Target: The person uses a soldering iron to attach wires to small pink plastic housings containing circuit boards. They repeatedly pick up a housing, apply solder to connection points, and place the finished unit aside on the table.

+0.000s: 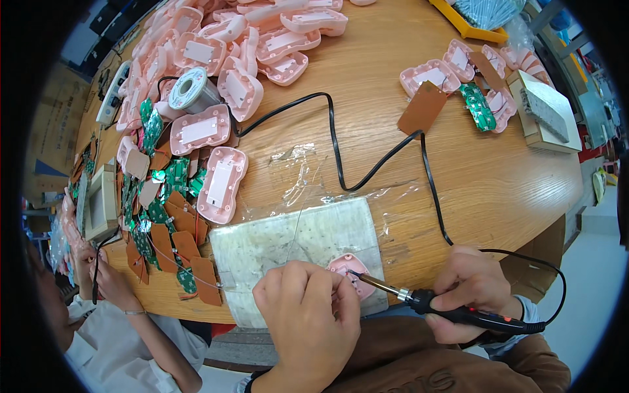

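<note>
My right hand [473,295] grips the black handle of a soldering iron [481,319]. The iron's tip reaches into a small pink plastic shell [362,288] lying at the near right corner of a worn whitish mat [295,232]. Beside that shell, my left hand [308,318] has its fingers closed in a pinch. A thin strand of solder wire [296,229] runs across the mat to it; the fingertips are partly hidden behind the hand. My left hand also covers part of the shell.
Pink shells [282,42] heap at the far left, near a solder spool [193,92]. Green circuit boards [175,175] and brown plates [187,245] lie left of the mat. The iron's black cord [337,144] snakes over the table. A co-worker's hands [108,278] are at left.
</note>
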